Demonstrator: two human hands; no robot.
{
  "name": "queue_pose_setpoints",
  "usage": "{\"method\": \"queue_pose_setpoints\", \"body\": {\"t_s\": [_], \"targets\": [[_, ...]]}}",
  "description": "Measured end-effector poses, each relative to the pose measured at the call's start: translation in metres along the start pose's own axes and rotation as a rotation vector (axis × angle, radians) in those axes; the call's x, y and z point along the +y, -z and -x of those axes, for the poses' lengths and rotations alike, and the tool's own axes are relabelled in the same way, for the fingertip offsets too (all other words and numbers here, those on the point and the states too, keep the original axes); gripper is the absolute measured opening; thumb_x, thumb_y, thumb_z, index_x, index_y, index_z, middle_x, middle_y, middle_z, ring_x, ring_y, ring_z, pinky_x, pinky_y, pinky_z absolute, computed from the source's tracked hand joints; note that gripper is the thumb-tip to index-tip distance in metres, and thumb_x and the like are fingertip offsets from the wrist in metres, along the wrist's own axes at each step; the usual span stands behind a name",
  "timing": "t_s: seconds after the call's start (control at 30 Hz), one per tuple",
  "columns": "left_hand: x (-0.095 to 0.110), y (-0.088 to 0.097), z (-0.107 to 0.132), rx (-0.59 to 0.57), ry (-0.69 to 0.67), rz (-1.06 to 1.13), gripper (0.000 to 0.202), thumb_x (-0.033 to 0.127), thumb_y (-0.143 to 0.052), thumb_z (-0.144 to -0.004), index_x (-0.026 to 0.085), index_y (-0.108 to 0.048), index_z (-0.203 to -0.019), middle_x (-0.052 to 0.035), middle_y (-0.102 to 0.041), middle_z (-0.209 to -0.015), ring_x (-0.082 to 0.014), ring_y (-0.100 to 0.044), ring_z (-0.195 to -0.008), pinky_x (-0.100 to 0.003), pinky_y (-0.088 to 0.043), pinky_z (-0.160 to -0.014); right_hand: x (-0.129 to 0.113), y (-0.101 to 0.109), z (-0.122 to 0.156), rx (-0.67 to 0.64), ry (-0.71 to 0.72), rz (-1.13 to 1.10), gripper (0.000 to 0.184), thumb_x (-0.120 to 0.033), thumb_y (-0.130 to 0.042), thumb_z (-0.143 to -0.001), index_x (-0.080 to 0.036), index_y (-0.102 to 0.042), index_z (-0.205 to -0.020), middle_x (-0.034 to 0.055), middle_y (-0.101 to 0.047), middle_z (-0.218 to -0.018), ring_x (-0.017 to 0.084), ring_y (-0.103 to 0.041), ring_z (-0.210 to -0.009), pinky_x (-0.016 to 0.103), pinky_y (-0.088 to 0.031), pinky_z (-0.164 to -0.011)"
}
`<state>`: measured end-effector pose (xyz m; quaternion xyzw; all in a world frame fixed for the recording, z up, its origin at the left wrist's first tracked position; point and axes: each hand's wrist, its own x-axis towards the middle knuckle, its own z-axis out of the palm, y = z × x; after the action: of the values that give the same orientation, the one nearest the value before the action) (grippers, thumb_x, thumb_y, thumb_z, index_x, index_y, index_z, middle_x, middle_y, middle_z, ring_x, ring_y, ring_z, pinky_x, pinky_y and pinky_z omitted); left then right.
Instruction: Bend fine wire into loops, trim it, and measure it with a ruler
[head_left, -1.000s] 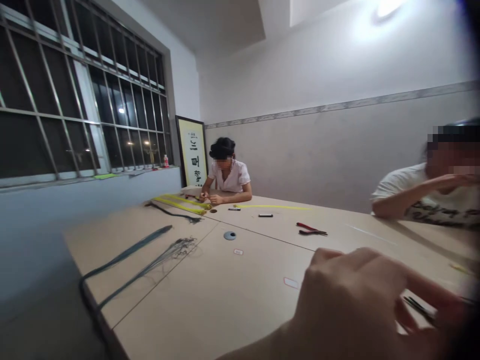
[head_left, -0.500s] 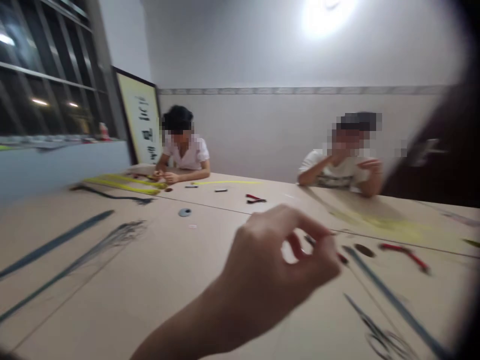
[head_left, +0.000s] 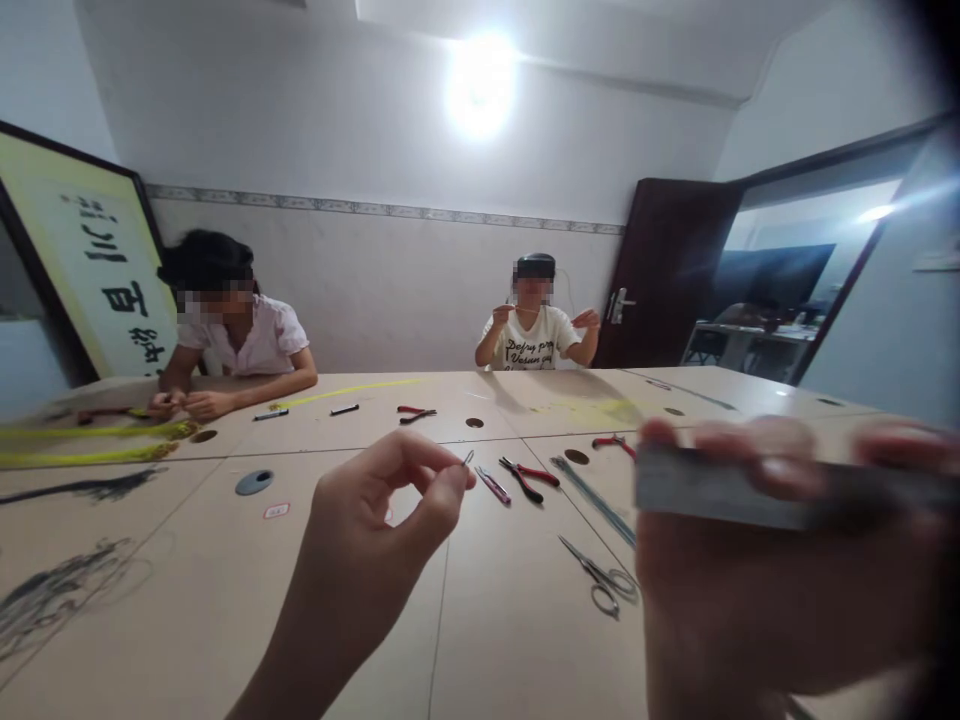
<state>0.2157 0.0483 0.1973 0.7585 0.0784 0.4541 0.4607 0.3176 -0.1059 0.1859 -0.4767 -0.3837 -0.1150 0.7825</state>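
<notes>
Left hand (head_left: pixel 382 530): thumb and forefinger pinching small metal piece (head_left: pixel 469 457). Right hand (head_left: pixel 780 570): fingers gripping blurred grey strip (head_left: pixel 712 488). Between and below them: pliers (head_left: pixel 527 478), scissors (head_left: pixel 598 580) on table (head_left: pixel 525 620).

The table top (head_left: pixel 360 620) had a smooth, matt laminate surface. The small piece (head_left: pixel 469 457) looked like bright metal. The grey strip (head_left: pixel 720 490) was too blurred for telling its material. The scissors (head_left: pixel 598 588) were of polished steel, and the pliers (head_left: pixel 529 478) had metal jaws with glossy red plastic grips. The door (head_left: pixel 667 270) was dark, smooth wood, with a shiny metal handle (head_left: pixel 618 305).
</notes>
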Motion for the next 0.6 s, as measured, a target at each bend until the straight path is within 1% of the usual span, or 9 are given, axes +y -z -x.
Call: {"method": "queue_pose_setpoints", "body": {"t_s": [0.07, 0.13, 0.17, 0.23, 0.3, 0.4, 0.47, 0.53, 0.6], "targets": [[-0.001, -0.001, 0.000, -0.067, 0.064, 0.133, 0.017, 0.016, -0.062, -0.076, 0.024, -0.065, -0.061, 0.0072, -0.063, -0.056, -0.0066, -0.057, -0.055, -0.012, -0.046, -0.052, 0.002, -0.011, -0.005, -0.022, 0.001, -0.319, 0.025, -0.061, -0.050, -0.094, -0.039, -0.061, -0.091, -0.0093, -0.060, -0.064, 0.015, -0.069, -0.075, 0.030, -0.056, -0.081], [-0.004, -0.003, 0.000, -0.117, 0.118, 0.238, 0.017, 0.016, -0.063, -0.077, 0.023, -0.065, -0.061, 0.0065, -0.064, -0.059, -0.0055, -0.054, -0.052, -0.013, -0.046, -0.052, 0.005, -0.020, -0.006, -0.117, -0.045, -0.502, 0.012, -0.046, -0.064, -0.092, -0.035, -0.061, -0.094, -0.0102, -0.067, -0.067, 0.014, -0.070, -0.072, 0.027, -0.059, -0.075], [-0.005, -0.003, 0.000, -0.139, 0.139, 0.279, 0.017, 0.016, -0.063, -0.078, 0.022, -0.065, -0.062, 0.0061, -0.064, -0.060, -0.0050, -0.053, -0.051, -0.013, -0.046, -0.052, 0.006, -0.024, -0.005, -0.158, -0.059, -0.508, 0.009, -0.038, -0.065, -0.093, -0.034, -0.059, -0.098, -0.0101, -0.069, -0.071, 0.013, -0.071, -0.073, 0.026, -0.059, -0.073], [-0.008, -0.004, 0.000, -0.156, 0.169, 0.350, 0.016, 0.017, -0.062, -0.080, 0.021, -0.066, -0.065, 0.0057, -0.064, -0.060, -0.0046, -0.054, -0.051, -0.013, -0.046, -0.054, 0.007, -0.028, -0.002, -0.197, -0.044, -0.484, 0.012, -0.026, -0.064, -0.095, -0.033, -0.057, -0.101, -0.0096, -0.072, -0.076, 0.012, -0.072, -0.077, 0.025, -0.060, -0.074], [-0.009, -0.005, 0.000, -0.156, 0.191, 0.398, 0.014, 0.018, -0.062, -0.081, 0.020, -0.067, -0.068, 0.0055, -0.066, -0.062, -0.0037, -0.054, -0.051, -0.013, -0.046, -0.054, 0.007, -0.029, 0.001, -0.199, -0.002, -0.448, 0.012, -0.022, -0.061, -0.096, -0.032, -0.057, -0.101, -0.0080, -0.073, -0.079, 0.013, -0.072, -0.079, 0.027, -0.060, -0.076], [-0.006, -0.007, 0.002, -0.143, 0.179, 0.382, 0.015, 0.018, -0.063, -0.081, 0.021, -0.066, -0.066, 0.0066, -0.068, -0.062, -0.0034, -0.055, -0.050, -0.012, -0.045, -0.053, 0.004, -0.028, 0.004, -0.191, 0.048, -0.400, 0.006, -0.025, -0.057, -0.098, -0.031, -0.058, -0.099, -0.0060, -0.070, -0.075, 0.015, -0.071, -0.076, 0.031, -0.061, -0.075], [-0.002, -0.009, 0.004, -0.106, 0.120, 0.313, 0.017, 0.015, -0.063, -0.079, 0.023, -0.064, -0.065, 0.0083, -0.065, -0.058, -0.0049, -0.059, -0.056, -0.012, -0.047, -0.055, 0.003, -0.027, 0.005, -0.170, 0.032, -0.371, 0.009, -0.028, -0.053, -0.100, -0.031, -0.060, -0.095, -0.0072, -0.062, -0.064, 0.014, -0.069, -0.065, 0.033, -0.061, -0.068], [0.000, -0.009, 0.005, -0.073, 0.039, 0.205, 0.019, 0.011, -0.062, -0.078, 0.024, -0.064, -0.064, 0.0093, -0.064, -0.057, -0.0058, -0.062, -0.062, -0.012, -0.048, -0.060, 0.002, -0.027, 0.007, -0.138, -0.048, -0.334, 0.011, -0.031, -0.053, -0.099, -0.029, -0.060, -0.092, -0.0089, -0.050, -0.052, 0.012, -0.061, -0.049, 0.031, -0.060, -0.056], [0.001, -0.007, 0.007, -0.099, -0.030, 0.113, 0.020, 0.010, -0.060, -0.078, 0.025, -0.064, -0.067, 0.0092, -0.067, -0.063, -0.0058, -0.061, -0.060, -0.013, -0.048, -0.059, 0.001, -0.028, 0.008, -0.130, -0.197, -0.257, 0.014, -0.039, -0.059, -0.095, -0.026, -0.061, -0.090, -0.0102, -0.043, -0.046, 0.011, -0.055, -0.039, 0.028, -0.058, -0.047]]}}
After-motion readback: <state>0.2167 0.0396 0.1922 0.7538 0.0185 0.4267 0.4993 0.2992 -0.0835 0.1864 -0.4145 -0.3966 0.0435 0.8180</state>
